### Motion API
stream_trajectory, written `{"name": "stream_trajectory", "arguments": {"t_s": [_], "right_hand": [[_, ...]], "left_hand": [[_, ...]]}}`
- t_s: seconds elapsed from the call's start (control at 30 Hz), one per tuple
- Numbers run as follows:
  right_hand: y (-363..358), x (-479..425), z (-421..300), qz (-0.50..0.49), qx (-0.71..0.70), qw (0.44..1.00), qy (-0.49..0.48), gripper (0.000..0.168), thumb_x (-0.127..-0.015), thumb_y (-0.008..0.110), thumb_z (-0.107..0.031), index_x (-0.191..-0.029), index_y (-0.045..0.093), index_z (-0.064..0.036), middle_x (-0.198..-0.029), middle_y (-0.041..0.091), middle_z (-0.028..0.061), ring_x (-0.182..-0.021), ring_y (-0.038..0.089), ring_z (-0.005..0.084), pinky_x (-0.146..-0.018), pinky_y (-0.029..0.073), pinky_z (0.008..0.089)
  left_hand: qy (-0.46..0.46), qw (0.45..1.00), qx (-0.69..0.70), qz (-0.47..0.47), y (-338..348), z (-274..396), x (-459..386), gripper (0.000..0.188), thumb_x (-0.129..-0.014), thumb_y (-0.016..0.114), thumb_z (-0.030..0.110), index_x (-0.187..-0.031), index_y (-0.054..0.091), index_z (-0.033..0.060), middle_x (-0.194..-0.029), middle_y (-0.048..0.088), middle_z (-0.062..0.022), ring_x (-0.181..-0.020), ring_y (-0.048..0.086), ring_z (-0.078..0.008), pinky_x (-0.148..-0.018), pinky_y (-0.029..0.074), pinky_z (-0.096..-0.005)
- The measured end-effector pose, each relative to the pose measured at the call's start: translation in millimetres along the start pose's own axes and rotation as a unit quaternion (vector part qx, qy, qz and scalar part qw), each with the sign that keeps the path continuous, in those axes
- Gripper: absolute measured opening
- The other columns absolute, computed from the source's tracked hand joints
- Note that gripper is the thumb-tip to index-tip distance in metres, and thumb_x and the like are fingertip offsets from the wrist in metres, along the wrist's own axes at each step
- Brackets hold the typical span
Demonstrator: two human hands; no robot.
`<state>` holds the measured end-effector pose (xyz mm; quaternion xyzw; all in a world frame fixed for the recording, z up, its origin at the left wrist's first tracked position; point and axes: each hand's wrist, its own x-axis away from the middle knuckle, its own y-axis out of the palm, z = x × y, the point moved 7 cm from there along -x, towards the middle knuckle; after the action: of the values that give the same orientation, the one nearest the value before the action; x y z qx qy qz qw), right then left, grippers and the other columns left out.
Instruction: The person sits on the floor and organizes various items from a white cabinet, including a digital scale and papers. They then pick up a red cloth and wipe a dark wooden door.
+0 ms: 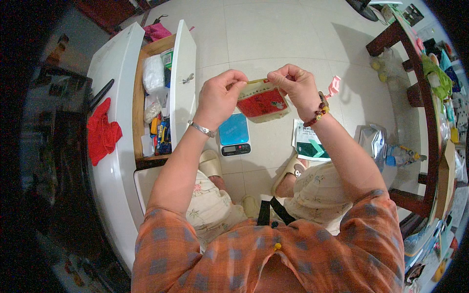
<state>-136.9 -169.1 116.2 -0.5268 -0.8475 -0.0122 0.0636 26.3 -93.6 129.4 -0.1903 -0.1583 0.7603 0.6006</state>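
Observation:
Both my hands hold up a small plastic packet with a red printed panel, pinched by its top edge. My left hand grips the left end of that edge, and my right hand grips the right end. Below the packet, a digital kitchen scale with a blue platform lies on the tiled floor. To its right is a white and green pouch, partly hidden by my right forearm. A pink ribbon-like strip shows beside my right wrist.
An open drawer at the left holds white packages and small tools. A red cloth lies on the white cabinet top. At the right, a silver bag and a plastic bottle lie near a dark wooden table frame.

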Motion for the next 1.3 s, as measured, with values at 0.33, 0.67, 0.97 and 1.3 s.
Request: {"name": "stream_trajectory", "arguments": {"t_s": [0.33, 0.67, 0.97, 1.3], "right_hand": [[-2.8, 1.4, -7.3, -0.028, -0.028, 0.998, -0.047, 0.016, -0.085, 0.065, -0.021, -0.084, 0.06, -0.005, -0.078, 0.061, 0.0012, -0.07, 0.055, 0.007, -0.063, 0.047, 0.0227], [-13.4, -4.6, -1.7, 0.007, -0.001, 0.996, -0.084, 0.024, -0.082, 0.066, -0.031, -0.085, 0.064, -0.006, -0.076, 0.062, 0.0021, -0.07, 0.056, 0.0098, -0.062, 0.048, 0.0283], [-15.4, 4.4, -12.1, 0.008, -0.02, 0.993, -0.118, 0.015, -0.08, 0.068, -0.015, -0.079, 0.062, -0.001, -0.076, 0.065, 0.0065, -0.072, 0.061, 0.0113, -0.066, 0.05, 0.0266], [-18.3, 15.8, -20.8, -0.026, 0.013, 0.993, -0.117, 0.02, -0.084, 0.065, -0.026, -0.083, 0.064, -0.005, -0.077, 0.062, 0.0009, -0.071, 0.055, 0.0071, -0.063, 0.047, 0.0236]], "left_hand": [[0.036, 0.998, -0.044, -0.024, -10.7, -4.8, 2.0, 0.017, -0.086, 0.057, 0.016, -0.096, 0.067, 0.0052, -0.087, 0.067, -0.0053, -0.079, 0.06, -0.0129, -0.071, 0.047, -0.0271], [0.17, 0.967, -0.171, 0.08, -26.7, 23.1, 7.0, 0.014, -0.083, 0.063, 0.01, -0.095, 0.068, 0.0049, -0.095, 0.066, -0.01, -0.087, 0.062, -0.0194, -0.08, 0.048, -0.0295], [0.11, 0.989, -0.102, -0.004, 0.0, 16.9, 10.6, 0.014, -0.087, 0.059, 0.011, -0.094, 0.063, -0.0003, -0.086, 0.061, -0.0041, -0.077, 0.055, -0.012, -0.064, 0.043, -0.0237], [0.04, 0.998, 0.045, 0.01, -4.8, 10.9, 8.8, 0.017, -0.087, 0.06, 0.014, -0.102, 0.061, 0.006, -0.087, 0.06, 0.0014, -0.071, 0.053, -0.0046, -0.06, 0.043, -0.0186]]}}
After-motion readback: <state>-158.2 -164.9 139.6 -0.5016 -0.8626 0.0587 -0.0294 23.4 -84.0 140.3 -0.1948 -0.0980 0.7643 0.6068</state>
